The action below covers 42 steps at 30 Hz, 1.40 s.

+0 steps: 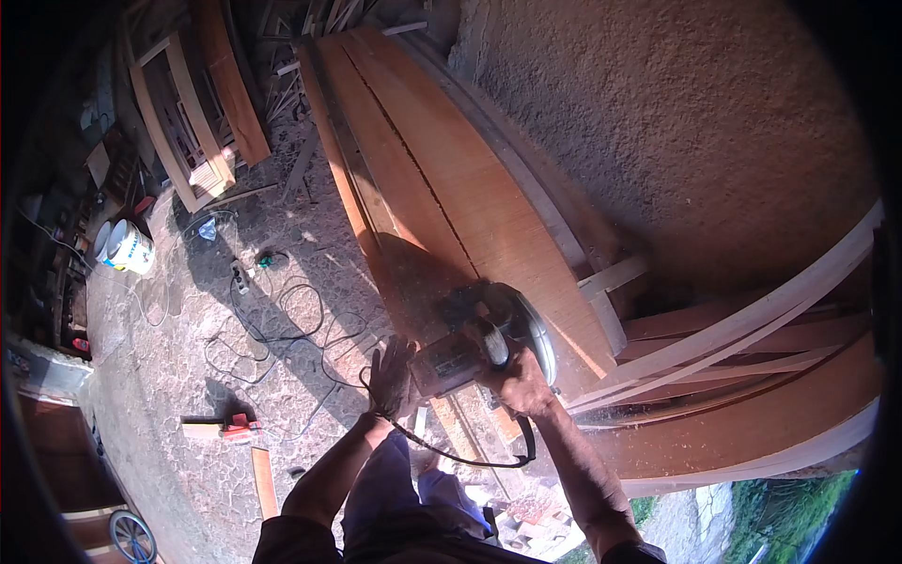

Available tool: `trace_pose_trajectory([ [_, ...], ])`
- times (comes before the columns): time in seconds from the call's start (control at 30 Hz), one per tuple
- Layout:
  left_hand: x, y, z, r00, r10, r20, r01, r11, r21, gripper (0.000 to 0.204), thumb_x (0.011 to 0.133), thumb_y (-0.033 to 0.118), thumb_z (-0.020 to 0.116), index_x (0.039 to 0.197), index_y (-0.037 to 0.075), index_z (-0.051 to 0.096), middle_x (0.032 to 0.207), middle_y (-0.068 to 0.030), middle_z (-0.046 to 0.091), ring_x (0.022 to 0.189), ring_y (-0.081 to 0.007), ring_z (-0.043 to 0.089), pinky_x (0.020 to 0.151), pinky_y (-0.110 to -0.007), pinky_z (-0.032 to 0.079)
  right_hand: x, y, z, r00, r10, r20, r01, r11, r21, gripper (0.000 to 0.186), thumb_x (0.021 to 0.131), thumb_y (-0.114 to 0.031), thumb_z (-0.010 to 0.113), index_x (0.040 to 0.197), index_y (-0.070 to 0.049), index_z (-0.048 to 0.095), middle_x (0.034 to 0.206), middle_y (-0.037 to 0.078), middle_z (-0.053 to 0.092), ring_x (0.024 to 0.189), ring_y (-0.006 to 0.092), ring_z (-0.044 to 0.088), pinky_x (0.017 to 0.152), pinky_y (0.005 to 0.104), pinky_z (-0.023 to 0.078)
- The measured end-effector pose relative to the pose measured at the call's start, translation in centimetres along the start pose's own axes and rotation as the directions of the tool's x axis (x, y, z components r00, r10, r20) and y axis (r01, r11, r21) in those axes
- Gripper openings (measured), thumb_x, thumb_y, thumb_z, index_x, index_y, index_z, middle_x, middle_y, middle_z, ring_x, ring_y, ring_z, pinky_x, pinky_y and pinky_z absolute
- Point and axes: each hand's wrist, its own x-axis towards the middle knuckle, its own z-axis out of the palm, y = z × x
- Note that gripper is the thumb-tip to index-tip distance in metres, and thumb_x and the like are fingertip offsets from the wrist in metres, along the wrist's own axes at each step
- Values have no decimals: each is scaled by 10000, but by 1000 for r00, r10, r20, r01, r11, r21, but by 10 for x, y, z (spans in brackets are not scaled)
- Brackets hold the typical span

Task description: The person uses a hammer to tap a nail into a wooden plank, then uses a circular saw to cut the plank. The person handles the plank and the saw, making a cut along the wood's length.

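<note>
Right hand (519,383) curls its fingers round a dark circular saw (445,365) atop a wide reddish-brown wooden plank (479,202), left hand (391,383) fingers loosely spread beside the motor; 1 long dark slit (413,156) spans far end to saw, near stretch seemingly left.

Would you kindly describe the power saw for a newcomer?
Find the long orange-brown board slanting from the top. Near its lower end, the right hand grips the power saw. Its curved guard and dark cord distinguish it from the surrounding wood.
</note>
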Motion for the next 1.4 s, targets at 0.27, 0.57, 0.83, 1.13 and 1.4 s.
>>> trace_pose_trajectory([
  [0.27,56,-53,-6,993,-69,92,68,998,18,594,1064,322,437,1558,8,335,1611,-232,332,1481,-422,322,1176,-577,271,13,-1,0,999,42,34,-42,999,3,558,803,-166,778,1312,-23,602,932,171,725,842,245,662,804,396,522],
  [0.57,102,-77,6,982,-106,157,86,988,124,644,1044,333,443,1577,10,279,1630,-227,294,1492,-427,307,1183,-592,263,32,-5,3,1000,-16,23,15,999,47,529,806,-148,763,1297,-20,611,969,158,726,895,235,662,827,377,518],
  [0.83,117,-113,18,1000,15,23,-20,969,246,578,1051,340,420,1533,20,398,1582,-201,406,1451,-339,422,1161,-559,317,48,-25,1,997,65,51,-66,998,18,485,804,-154,758,1256,-23,640,913,140,718,849,227,660,789,382,520],
  [1.13,126,-132,21,999,19,40,-25,988,152,605,986,286,560,1516,32,419,1560,-221,417,1431,-368,430,1154,-586,312,74,-25,10,995,-91,-48,95,993,69,489,805,-160,767,1255,-15,641,907,128,720,838,204,648,786,380,518],
  [1.4,133,-132,7,976,-10,219,-23,989,147,666,955,315,609,1511,15,399,1543,-217,423,1431,-368,412,1160,-580,301,98,-40,13,999,-38,-13,39,997,65,506,808,-157,770,1281,-35,639,967,134,728,870,203,646,792,376,512],
])
